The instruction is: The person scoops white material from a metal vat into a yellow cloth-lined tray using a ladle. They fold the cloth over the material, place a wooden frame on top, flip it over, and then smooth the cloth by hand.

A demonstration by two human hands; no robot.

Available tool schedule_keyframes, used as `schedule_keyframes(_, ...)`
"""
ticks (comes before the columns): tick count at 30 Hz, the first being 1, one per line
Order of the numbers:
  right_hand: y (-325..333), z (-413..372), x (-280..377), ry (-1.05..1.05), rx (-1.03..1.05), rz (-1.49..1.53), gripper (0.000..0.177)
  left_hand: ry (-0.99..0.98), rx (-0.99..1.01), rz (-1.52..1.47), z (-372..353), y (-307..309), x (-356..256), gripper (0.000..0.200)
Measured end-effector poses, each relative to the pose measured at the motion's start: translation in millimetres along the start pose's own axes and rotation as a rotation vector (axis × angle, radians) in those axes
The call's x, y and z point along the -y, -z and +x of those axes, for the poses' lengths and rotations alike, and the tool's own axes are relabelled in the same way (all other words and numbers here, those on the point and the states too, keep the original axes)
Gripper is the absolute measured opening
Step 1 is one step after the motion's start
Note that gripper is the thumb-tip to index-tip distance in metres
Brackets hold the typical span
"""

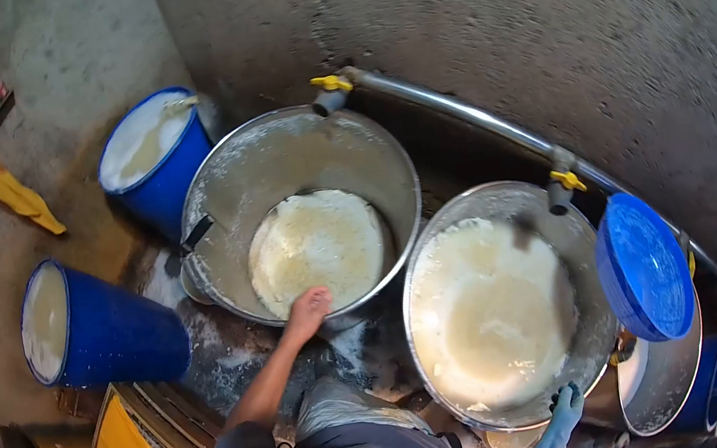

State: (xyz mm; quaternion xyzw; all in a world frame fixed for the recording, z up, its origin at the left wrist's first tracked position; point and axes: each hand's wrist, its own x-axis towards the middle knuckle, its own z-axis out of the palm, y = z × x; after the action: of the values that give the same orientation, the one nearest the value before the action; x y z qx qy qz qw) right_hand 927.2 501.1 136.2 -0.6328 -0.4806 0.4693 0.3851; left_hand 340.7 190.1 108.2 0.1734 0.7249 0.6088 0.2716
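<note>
1. Vats of steel stand side by side on a wet floor, each holding a pale, creamy mass: the left vat (271, 163) and the right vat (581, 281).
2. The left hand (307, 312) clasps the left vat's near rim, fingers curled over the edge.
3. The right hand (563, 404), in a pale blue glove, sits at the right vat's near rim; its grip cannot be told.
4. A blue drum (110, 335) lies tilted left of the vats, a blue lid (642, 265) leans at right, and a pipe (454, 111) runs behind.

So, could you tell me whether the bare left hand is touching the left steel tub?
Touching. The head view shows the left hand with fingers hooked over the near rim of the steel tub, no gap visible.
</note>
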Motion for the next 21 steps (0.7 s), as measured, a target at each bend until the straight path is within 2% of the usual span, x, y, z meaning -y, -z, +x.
schedule_keyframes(1, -24.5, -6.1, 9.4, 0.005, 0.010, -0.016, 0.039, -0.051, -0.082, 0.007, 8.7, 37.5, 5.8, 0.024)
schedule_keyframes(2, -52.7, -15.2, 22.1, 0.011, 0.044, -0.060, 0.040, 0.097, -0.141, -0.130, 18.2, 77.5, 8.0, 0.027)
schedule_keyframes(3, -81.1, -26.7, 34.8, 0.014, 0.071, -0.102, 0.042, 0.271, -0.200, -0.317, 27.8, 112.4, -3.7, 0.039)
schedule_keyframes(4, -108.5, -43.4, 47.0, 0.012, 0.062, -0.099, 0.043, 0.369, -0.233, -0.500, 38.7, 147.2, -4.4, 0.065)
schedule_keyframes(6, -157.6, -75.6, 70.7, 0.011, 0.092, -0.095, 0.044, 0.414, -0.336, -0.770, 75.1, 214.3, 25.2, 0.090)
schedule_keyframes(7, -180.0, -86.5, 82.1, 0.014, 0.132, -0.074, 0.044, 0.424, -0.326, -0.779, 91.5, 238.6, 24.9, 0.090)
schedule_keyframes(9, -212.9, -103.4, 94.4, 0.028, 0.204, -0.130, 0.046, 0.418, -0.555, -1.101, 116.2, 274.4, 25.0, 0.100)
schedule_keyframes(10, -224.3, -111.6, 102.0, 0.036, 0.239, -0.132, 0.046, 0.431, -0.533, -1.099, 123.4, 286.4, 26.9, 0.100)
schedule_keyframes(12, -238.9, -114.7, 99.6, 0.073, 0.253, -0.117, 0.047, 0.359, -0.667, -1.304, 152.1, 302.8, 33.3, 0.107)
schedule_keyframes(15, -250.0, -119.9, 103.1, 0.124, 0.255, -0.100, 0.040, 0.230, -0.335, -1.394, 192.2, 337.2, 91.9, 0.102)
schedule_keyframes(16, -254.0, -124.4, 107.8, 0.140, 0.246, -0.148, 0.038, 0.360, -0.470, -1.475, 202.2, 337.8, 79.7, 0.085)
schedule_keyframes(17, -256.4, -128.5, 110.0, 0.141, 0.260, -0.145, 0.037, 0.403, -0.458, -1.400, 213.2, 343.1, 93.5, 0.083)
schedule_keyframes(19, -265.7, -144.2, 125.4, 0.131, 0.258, -0.141, 0.038, 0.299, -0.497, -1.380, 223.5, 348.0, 109.6, 0.079)
schedule_keyframes(20, -267.5, -134.1, 102.3, 0.171, 0.254, -0.074, 0.038, 0.391, -0.544, -1.462, 209.6, 340.0, 79.2, 0.079)
schedule_keyframes(21, -269.5, -138.1, 103.0, 0.158, 0.247, -0.078, 0.036, 0.246, -0.517, -1.288, 194.2, 330.9, 63.8, 0.081)
